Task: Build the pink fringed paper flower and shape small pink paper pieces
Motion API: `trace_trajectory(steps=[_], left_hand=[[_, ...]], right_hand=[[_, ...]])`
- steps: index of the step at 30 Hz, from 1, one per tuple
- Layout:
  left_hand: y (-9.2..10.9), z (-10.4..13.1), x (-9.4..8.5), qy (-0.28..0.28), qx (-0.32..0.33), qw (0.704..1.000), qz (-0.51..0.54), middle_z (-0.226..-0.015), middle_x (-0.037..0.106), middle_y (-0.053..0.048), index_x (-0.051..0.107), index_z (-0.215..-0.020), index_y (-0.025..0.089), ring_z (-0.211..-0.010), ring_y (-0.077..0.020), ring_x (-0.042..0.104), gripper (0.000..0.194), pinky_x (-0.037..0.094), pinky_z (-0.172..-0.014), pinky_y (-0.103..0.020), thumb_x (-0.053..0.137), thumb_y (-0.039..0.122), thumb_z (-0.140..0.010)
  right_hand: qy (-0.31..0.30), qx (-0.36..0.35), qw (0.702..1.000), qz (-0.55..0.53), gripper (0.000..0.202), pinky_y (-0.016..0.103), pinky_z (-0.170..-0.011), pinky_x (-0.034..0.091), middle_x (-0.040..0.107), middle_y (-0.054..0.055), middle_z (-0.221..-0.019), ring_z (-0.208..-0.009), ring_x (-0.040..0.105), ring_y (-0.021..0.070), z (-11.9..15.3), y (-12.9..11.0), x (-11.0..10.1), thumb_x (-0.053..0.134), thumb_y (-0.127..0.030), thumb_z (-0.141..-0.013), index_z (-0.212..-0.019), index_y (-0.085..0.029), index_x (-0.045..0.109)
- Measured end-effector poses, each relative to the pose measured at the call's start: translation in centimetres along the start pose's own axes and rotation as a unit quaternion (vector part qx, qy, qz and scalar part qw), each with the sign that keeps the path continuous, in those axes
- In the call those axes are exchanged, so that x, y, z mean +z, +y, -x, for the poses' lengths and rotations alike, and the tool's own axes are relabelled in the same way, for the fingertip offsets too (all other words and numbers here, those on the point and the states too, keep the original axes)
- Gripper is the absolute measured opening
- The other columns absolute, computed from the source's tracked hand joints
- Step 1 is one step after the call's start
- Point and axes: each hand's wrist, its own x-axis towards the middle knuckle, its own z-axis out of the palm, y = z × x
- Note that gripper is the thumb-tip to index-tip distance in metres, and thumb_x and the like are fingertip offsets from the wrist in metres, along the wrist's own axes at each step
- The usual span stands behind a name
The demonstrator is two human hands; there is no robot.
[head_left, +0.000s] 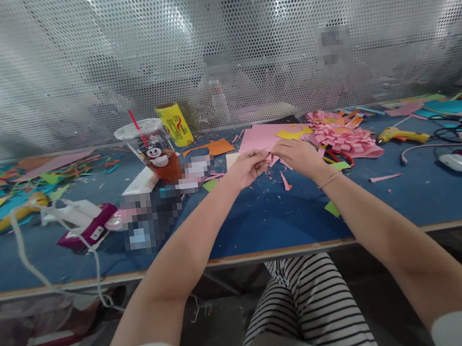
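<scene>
Over the middle of the table (270,218), my left hand (249,169) and my right hand (296,156) meet fingertip to fingertip. Both are closed in a pinch on a small pink paper strip (270,157), mostly covered by the fingers. Behind them lies a pink paper sheet (258,136) with a yellow paper piece (289,133) on it. Scissors with red handles (344,157) lie partly hidden beside my right wrist. To the right of the sheet is a pink fringed paper piece (350,135). Small pink scraps (285,181) are scattered below my hands.
On the left stand a plastic cup (164,158) with a red straw and a yellow can-like container (175,125). Yellow glue guns lie at left (29,210) and right (403,135). Purple-and-white power strips (88,227) trail cables. A perforated metal screen (240,42) rises behind.
</scene>
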Motion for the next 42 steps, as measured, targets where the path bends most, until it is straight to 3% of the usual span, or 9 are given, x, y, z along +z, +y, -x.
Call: trace_trajectory(steps=[4,7,13,18,31,42], left_hand=[[0.1,0.1,0.0,0.002,0.031,1.0,-0.003,-0.064,0.063,0.001,0.058,-0.077,0.013,-0.057,-0.0053,0.06,0.012,0.051,-0.062,-0.017,0.061,0.005,-0.07],[0.2,0.0,-0.1,0.011,0.061,0.998,0.008,-0.067,0.064,0.001,0.059,-0.08,0.013,-0.062,-0.0062,0.062,0.016,0.052,-0.07,-0.02,0.062,0.003,-0.068],[0.0,-0.3,-0.4,-0.005,0.115,0.993,0.006,-0.069,0.065,0.001,0.062,-0.075,0.012,-0.067,-0.0064,0.062,0.015,0.051,-0.075,-0.021,0.067,0.006,-0.063],[-0.2,-0.3,-0.3,-0.018,0.129,0.991,-0.007,-0.068,0.065,0.001,0.063,-0.074,0.012,-0.068,-0.0072,0.062,0.021,0.051,-0.075,-0.021,0.074,0.012,-0.056],[-0.4,-0.3,-0.1,-0.015,0.144,0.989,0.017,-0.068,0.066,0.0,0.064,-0.072,0.012,-0.065,-0.0078,0.062,0.019,0.051,-0.073,-0.022,0.074,0.011,-0.055],[-0.4,-0.2,0.0,-0.018,0.149,0.989,0.011,-0.066,0.065,0.001,0.064,-0.071,0.012,-0.065,-0.0077,0.062,0.018,0.051,-0.074,-0.022,0.073,0.012,-0.056]], right_hand=[[0.081,0.059,0.99,-0.098,0.019,0.032,-0.074,0.042,0.059,0.008,-0.094,-0.084,0.053,0.0186,-0.2,-0.5,0.1,0.04,-0.024,-0.086,-0.092,-0.02,0.058],[0.137,0.124,0.959,-0.215,0.014,0.029,-0.064,0.044,0.057,0.006,-0.088,-0.073,0.054,0.0152,-0.4,-1.1,0.4,0.045,-0.024,-0.082,-0.089,-0.019,0.056],[0.134,0.19,0.875,-0.424,0.012,0.028,-0.063,0.048,0.055,0.001,-0.073,-0.066,0.054,0.0119,-0.8,-1.6,0.9,0.054,-0.027,-0.076,-0.081,-0.017,0.054],[0.127,0.213,0.831,-0.499,0.015,0.026,-0.06,0.048,0.054,-0.002,-0.066,-0.061,0.053,0.0096,-1.0,-1.7,1.1,0.059,-0.031,-0.072,-0.076,-0.017,0.055],[0.136,0.227,0.793,-0.549,0.017,0.024,-0.059,0.048,0.055,-0.003,-0.064,-0.059,0.053,0.0083,-1.0,-1.5,1.5,0.065,-0.032,-0.069,-0.074,-0.018,0.057],[0.139,0.227,0.784,-0.56,0.02,0.024,-0.059,0.048,0.055,-0.003,-0.065,-0.06,0.053,0.0085,-1.0,-1.4,1.7,0.066,-0.035,-0.068,-0.074,-0.018,0.057]])
